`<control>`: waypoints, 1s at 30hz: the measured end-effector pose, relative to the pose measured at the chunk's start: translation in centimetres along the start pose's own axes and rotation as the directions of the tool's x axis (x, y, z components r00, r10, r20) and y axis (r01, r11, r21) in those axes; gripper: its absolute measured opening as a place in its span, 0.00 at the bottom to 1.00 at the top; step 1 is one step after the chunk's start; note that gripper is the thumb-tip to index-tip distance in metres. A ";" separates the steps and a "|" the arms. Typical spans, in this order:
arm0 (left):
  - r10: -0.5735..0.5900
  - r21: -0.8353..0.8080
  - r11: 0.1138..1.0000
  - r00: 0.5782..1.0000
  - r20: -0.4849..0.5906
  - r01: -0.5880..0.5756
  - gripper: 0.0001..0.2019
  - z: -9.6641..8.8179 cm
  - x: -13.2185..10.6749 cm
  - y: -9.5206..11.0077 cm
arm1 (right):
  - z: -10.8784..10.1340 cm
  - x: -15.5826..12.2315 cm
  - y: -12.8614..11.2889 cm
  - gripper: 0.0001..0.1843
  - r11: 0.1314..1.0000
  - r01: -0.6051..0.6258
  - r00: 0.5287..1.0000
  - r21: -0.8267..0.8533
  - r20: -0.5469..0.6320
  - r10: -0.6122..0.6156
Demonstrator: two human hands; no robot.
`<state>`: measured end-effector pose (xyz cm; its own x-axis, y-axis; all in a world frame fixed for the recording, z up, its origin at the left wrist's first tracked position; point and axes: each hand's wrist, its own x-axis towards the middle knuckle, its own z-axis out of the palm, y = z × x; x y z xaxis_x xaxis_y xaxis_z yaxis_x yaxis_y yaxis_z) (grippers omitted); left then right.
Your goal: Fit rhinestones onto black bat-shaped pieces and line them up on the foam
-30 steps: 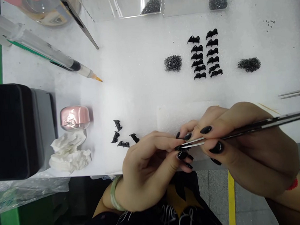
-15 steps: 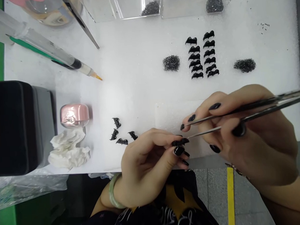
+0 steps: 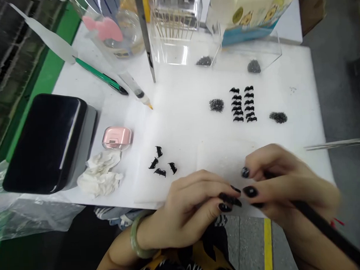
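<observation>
The left hand [image 3: 194, 209] pinches a small black piece [image 3: 230, 199]; the right hand [image 3: 288, 182] grips a dark rod [image 3: 321, 225]. A loosened pinch could drop the piece.

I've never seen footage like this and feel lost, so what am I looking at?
There's no machine here: these are a person's bare hands, seen by one camera worn on that person's head, looking forward and down. The left hand pinches a small black piece between thumb and fingers. The right hand holds a dark slim tool. On the white surface lie two columns of black pieces, four loose pieces, heaps of tiny dark bits, a pink case and crumpled tissue.
</observation>
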<state>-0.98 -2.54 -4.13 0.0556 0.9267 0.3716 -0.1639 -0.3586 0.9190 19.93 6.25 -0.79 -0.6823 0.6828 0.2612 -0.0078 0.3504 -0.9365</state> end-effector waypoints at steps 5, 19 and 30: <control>0.129 0.102 0.985 0.989 0.074 -0.136 0.11 0.5 0.3 -0.1 | 0.8 1.2 1.0 0.07 0.990 0.136 0.976 -0.037 0.178 -0.127; 0.155 0.880 0.424 0.940 -0.305 0.216 0.12 -4.4 -3.8 1.5 | -8.1 10.7 5.1 0.12 0.589 -0.205 0.978 -0.781 -0.145 0.148; 0.161 0.910 0.352 0.944 -0.289 0.219 0.11 -4.6 -3.9 0.4 | -9.7 14.7 5.6 0.16 0.550 -0.234 0.971 -0.802 -0.169 0.167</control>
<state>-5.74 -5.80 -5.82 -0.2588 0.8491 0.4606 0.8506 -0.0256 0.5252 16.99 24.46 0.08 -0.5405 0.8301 0.1369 0.7414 0.5469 -0.3889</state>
